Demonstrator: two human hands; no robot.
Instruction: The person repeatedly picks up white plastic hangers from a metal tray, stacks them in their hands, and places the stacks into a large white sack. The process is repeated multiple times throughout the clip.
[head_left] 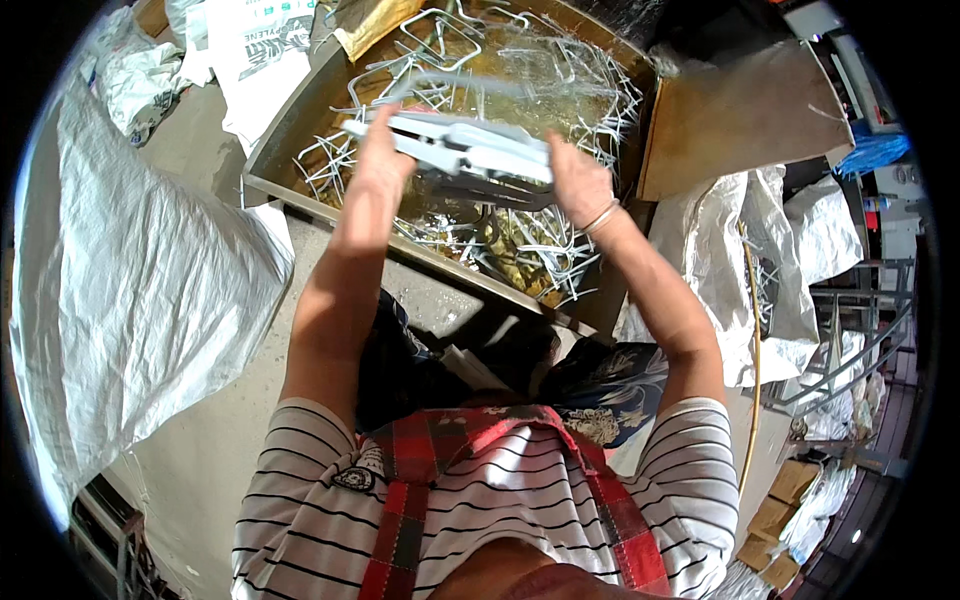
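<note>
My left hand (383,160) grips the left end of a pale grey moulded plastic part (460,145), slightly blurred by motion. Its right end is in my right hand (580,185), which wears a bracelet at the wrist. I cannot tell whether it is one part or several stacked. Both hands hold it above a wide, shallow metal tray (440,262). Inside lie many thin, bent pale plastic strips (565,262) over a wet-looking, yellowish bottom. Clear plastic film (560,75) covers some of them at the far side.
A large white woven sack (140,270) bulges at the left, with a printed white sack (250,50) beyond it. Right of the tray stand a brown board (740,120) and an open silvery sack (705,265). A thin yellow pole (752,350) and cardboard boxes (785,510) are farther right.
</note>
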